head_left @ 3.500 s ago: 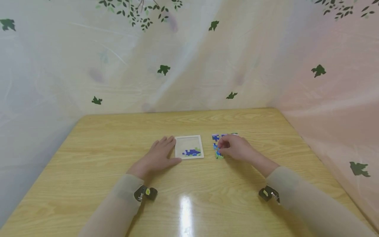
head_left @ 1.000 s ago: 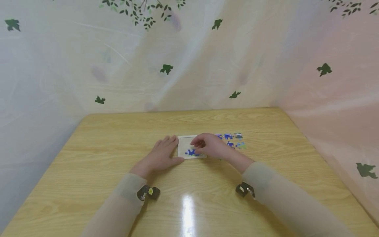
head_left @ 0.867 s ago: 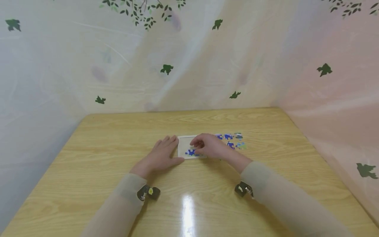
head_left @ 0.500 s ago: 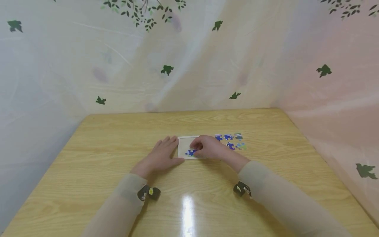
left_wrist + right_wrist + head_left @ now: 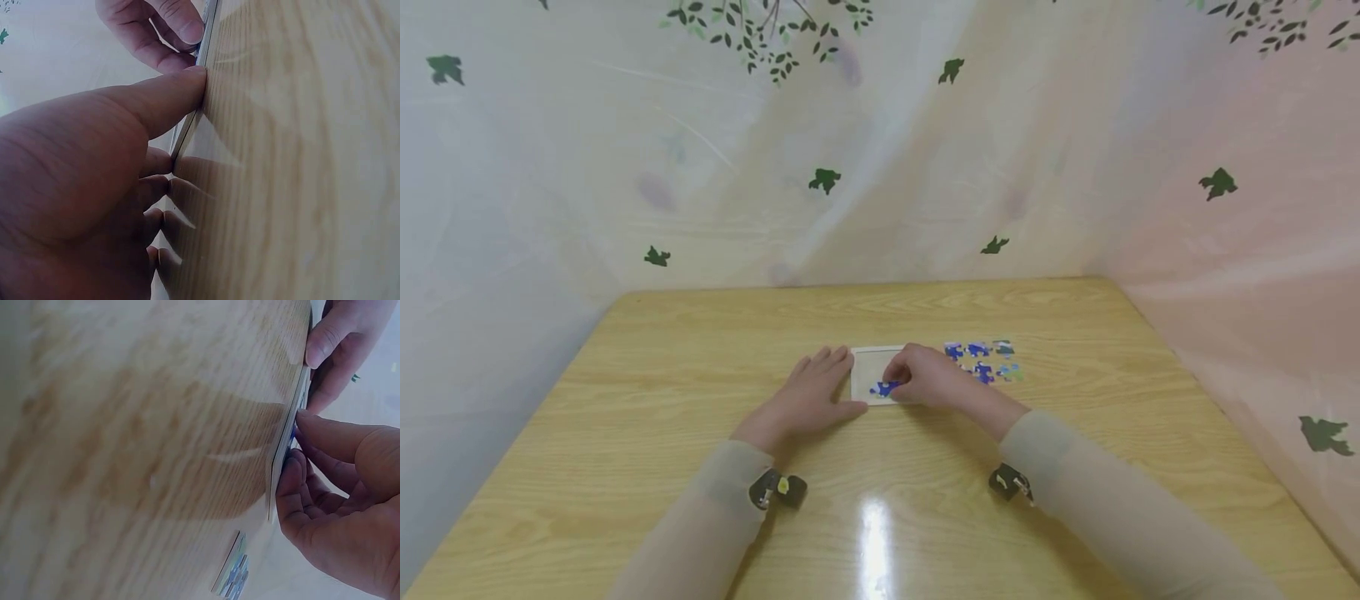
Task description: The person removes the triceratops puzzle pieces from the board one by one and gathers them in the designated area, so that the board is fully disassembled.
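My left hand lies with its fingers spread against the left edge of a square puzzle tray, its thumb at the near left corner. In the left wrist view, the left thumb touches the tray's edge. Over the tray's lower right part, my right hand pinches a jigsaw piece between thumb and fingers; that piece is mostly hidden. Blue joined jigsaw pieces show in the tray just left of the right fingertips. A bit of blue appears between the right thumb and fingers in the right wrist view.
Several loose jigsaw pieces lie in rows on the wooden table right of the tray, partly behind the right hand. A patterned curtain hangs behind the table and along its sides.
My right hand has moved left from the loose pieces to the tray, then lowered its curled fingers nearer the pieces there. The left hand has stayed against the tray.
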